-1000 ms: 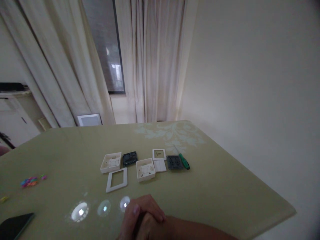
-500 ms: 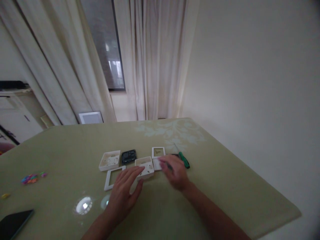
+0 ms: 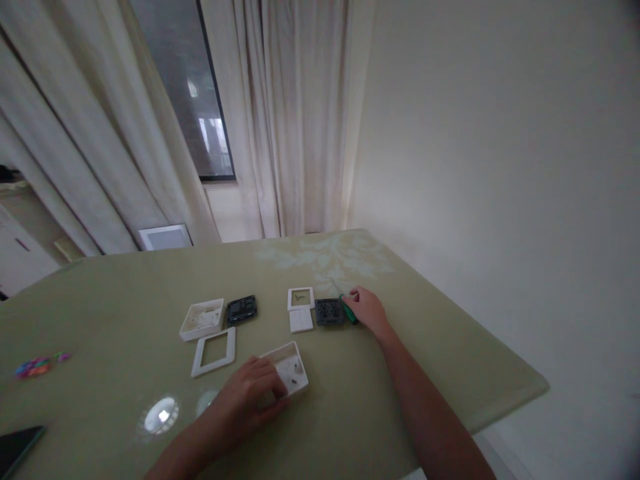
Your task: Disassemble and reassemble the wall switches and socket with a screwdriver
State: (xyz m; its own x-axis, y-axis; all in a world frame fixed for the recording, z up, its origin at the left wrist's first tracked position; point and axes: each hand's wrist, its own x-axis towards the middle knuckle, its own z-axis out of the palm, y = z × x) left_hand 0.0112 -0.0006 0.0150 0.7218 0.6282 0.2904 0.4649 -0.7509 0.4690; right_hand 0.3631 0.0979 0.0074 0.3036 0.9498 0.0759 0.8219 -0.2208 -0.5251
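Observation:
My left hand (image 3: 253, 393) grips the near left side of a white plastic switch back box (image 3: 294, 365), fingers over its wall. My right hand (image 3: 366, 308) has its fingers closed at the green handle of a screwdriver (image 3: 350, 313), whose shaft points away from me. Left of the handle lies a black switch module (image 3: 329, 312). Beside that are a white switch plate (image 3: 301, 320) and a small white frame (image 3: 301, 307) with screws (image 3: 300, 297) inside its opening.
To the left are a second white box (image 3: 184, 331), another black module (image 3: 242, 310) and a larger white frame (image 3: 230, 347). Colourful small pieces (image 3: 37, 367) and a dark flat device (image 3: 17, 450) sit at the table's (image 3: 125, 287) far left. A wall (image 3: 475, 200) borders the right side.
My left hand has taken hold of the white box and pulled it nearer, away from the white plate. My right hand has moved right from the plate to the screwdriver. The view has shifted right.

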